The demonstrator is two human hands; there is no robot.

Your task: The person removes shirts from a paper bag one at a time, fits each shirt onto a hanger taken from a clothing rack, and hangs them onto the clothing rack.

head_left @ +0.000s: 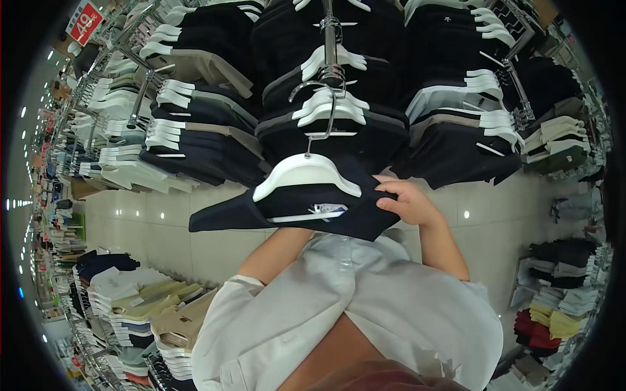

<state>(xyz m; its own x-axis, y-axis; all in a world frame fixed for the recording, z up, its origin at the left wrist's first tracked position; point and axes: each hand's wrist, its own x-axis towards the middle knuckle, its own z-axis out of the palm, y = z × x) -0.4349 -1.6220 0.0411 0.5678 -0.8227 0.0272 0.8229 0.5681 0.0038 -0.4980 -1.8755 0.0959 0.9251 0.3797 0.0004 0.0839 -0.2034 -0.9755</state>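
Note:
A dark navy garment [358,225] hangs on a white hanger [306,171] in front of my body. The hanger's metal hook reaches up to the end of a chrome display arm [330,42]. Inside the collar show a white tag [327,208] and the hanger's lower bar. At the garment's right shoulder, my right hand [412,203] is closed on the cloth, fingers on the far side and thumb nearer me. My left forearm [277,251] passes behind the garment, and the hand itself is hidden there.
Dark clothes [332,140] on white hangers fill the rack ahead, with more rows at left [202,146] and right [463,146]. Light shirts [130,293] hang at lower left, and folded-looking clothes [554,319] at lower right. Pale tiled floor [163,225] lies between. A red price sign [85,25] is at upper left.

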